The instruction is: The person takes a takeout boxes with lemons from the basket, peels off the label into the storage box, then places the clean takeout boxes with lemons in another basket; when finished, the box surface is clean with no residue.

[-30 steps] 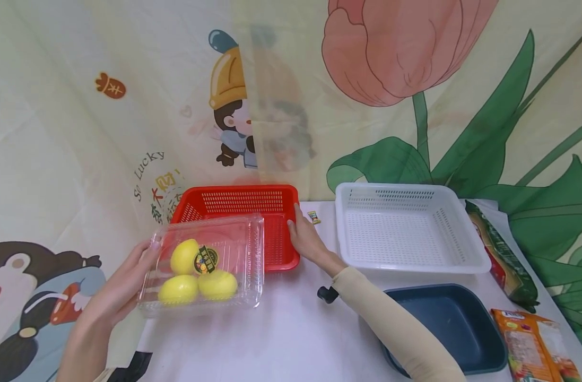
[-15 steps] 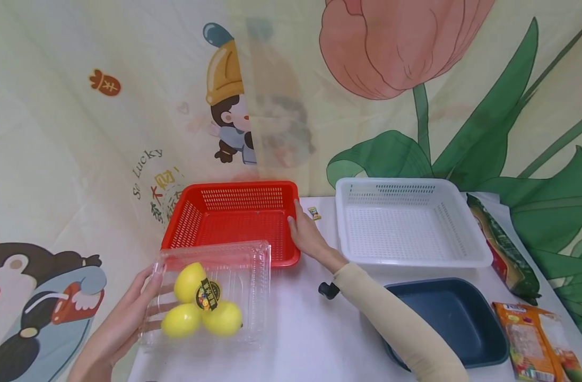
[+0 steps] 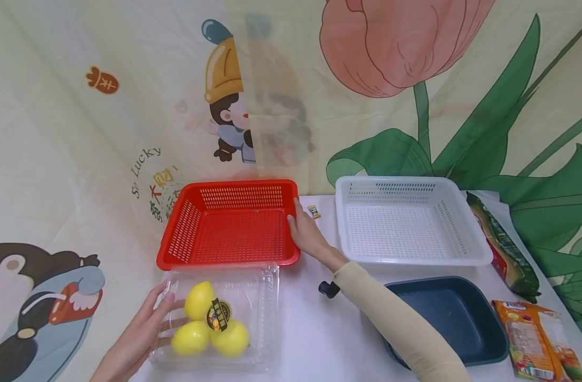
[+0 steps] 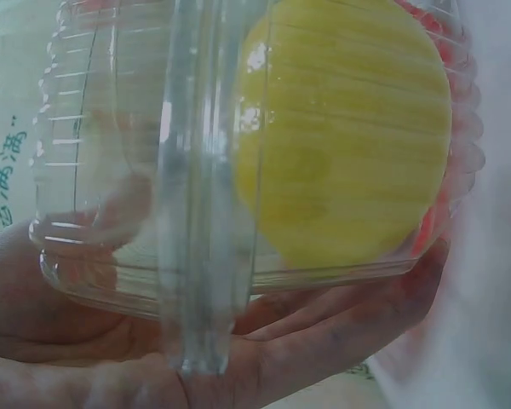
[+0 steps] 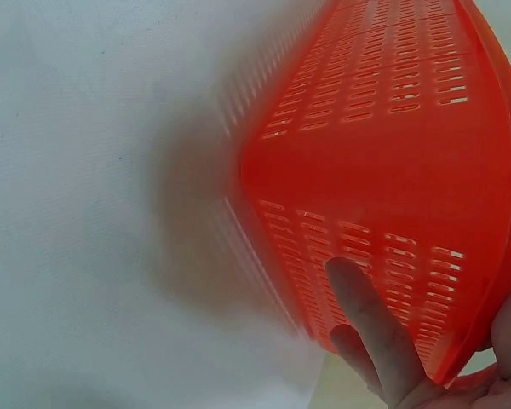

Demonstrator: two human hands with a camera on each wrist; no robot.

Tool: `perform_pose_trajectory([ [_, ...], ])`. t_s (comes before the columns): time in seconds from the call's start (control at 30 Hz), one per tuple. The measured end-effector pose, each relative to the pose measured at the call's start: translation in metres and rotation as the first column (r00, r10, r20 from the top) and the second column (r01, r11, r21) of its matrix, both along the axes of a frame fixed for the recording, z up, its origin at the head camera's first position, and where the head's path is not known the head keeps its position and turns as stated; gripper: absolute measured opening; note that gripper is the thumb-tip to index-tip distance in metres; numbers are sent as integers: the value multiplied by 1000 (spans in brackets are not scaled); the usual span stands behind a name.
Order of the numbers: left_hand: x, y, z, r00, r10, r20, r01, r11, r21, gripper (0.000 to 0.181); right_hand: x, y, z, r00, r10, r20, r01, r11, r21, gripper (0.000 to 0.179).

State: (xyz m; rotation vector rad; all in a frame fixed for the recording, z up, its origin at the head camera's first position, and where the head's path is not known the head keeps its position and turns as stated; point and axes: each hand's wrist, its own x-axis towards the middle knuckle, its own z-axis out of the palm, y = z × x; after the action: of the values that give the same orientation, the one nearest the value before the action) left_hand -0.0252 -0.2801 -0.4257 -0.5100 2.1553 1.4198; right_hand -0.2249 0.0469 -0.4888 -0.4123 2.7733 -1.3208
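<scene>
A clear plastic clamshell box (image 3: pixel 262 323) holding three lemons (image 3: pixel 190 338) lies in front of the red basket in the head view, a dark round label (image 3: pixel 218 314) on its lid. My left hand (image 3: pixel 138 337) grips its left side, thumb near the top and fingers reaching beneath, seen through the plastic. Up close in the left wrist view, one lemon (image 4: pixel 349 128) sits behind the clear wall. The red perforated basket (image 3: pixel 243 233) has nothing in it. My right hand (image 3: pixel 311 233) holds its right rim, with fingers (image 5: pixel 370 319) against the outer wall in the right wrist view.
Right of the red basket stands a white perforated basket (image 3: pixel 415 261), with a dark blue tub (image 3: pixel 443 318) before it. A green package (image 3: pixel 505 249) and an orange packet (image 3: pixel 529 339) lie along the right edge. A small wrapped candy (image 3: pixel 313 211) is between the baskets.
My left hand has brought the lemon box down and slightly right, from overlapping the red basket to in front of it. The right hand stays at the basket's rim.
</scene>
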Motion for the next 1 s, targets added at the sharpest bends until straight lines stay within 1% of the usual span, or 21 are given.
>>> perform_pose_trajectory([
  [0.17,1,5,-14,1000,8,1,-8,1000,21,88,1,1,1,1000,1,18,-1,1000,-11,65],
  [0.3,0,10,-24,1000,9,8,-9,1000,29,89,0,1,0,1000,-3,16,3,1000,-7,65],
  [0.4,0,13,-31,1000,22,-4,-22,999,48,85,1,1,0,1000,-5,10,5,1000,-7,64],
  [0.57,-1,21,-44,998,36,-49,-33,997,73,78,2,1,0,1000,-4,6,4,1000,-9,64],
  [0.73,-3,26,-51,997,37,-63,-32,997,72,74,1,1,1,1000,-4,-14,4,1000,-5,63],
  [1.0,-9,31,-55,999,21,-36,-21,1000,13,81,2,0,0,1000,4,5,-4,1000,-18,64],
])
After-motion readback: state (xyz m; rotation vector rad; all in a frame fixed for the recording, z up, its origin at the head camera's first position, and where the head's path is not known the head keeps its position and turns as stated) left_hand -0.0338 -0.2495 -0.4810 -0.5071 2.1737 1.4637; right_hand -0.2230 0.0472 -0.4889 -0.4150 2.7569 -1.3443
